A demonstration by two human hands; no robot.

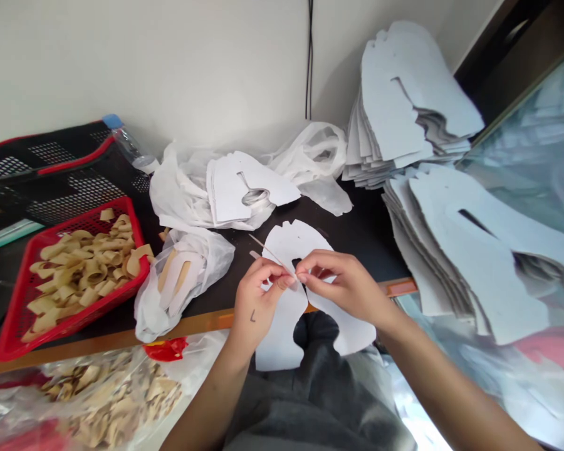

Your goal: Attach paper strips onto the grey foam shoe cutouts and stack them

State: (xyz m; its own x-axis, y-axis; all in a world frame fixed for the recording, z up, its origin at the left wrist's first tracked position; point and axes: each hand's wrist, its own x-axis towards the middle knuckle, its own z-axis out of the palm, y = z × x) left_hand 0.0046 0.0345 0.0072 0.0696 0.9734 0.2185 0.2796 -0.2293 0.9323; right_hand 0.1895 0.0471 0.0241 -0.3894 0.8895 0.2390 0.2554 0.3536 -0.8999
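Both hands meet above a white cut-out sheet (282, 341) that lies over the table's front edge and my lap. My left hand (262, 299) pinches a thin pale strip (266, 249) whose ends stick out up and to the left past the fingers. Thumb and index finger of my right hand (341, 280) are pressed together at the strip's near end, touching the left fingertips. What lies between the right fingertips is too small to make out. The sheet has a dark slot just behind my fingers.
A red basket (138, 275) of curled beige pieces stands at the left, a black mesh basket (70, 172) behind it. Plastic bags (183, 188) hold more white pieces. Tall stacks of white cut-outs (395, 94) rise at the right. A bag of beige scraps (108, 401) lies lower left.
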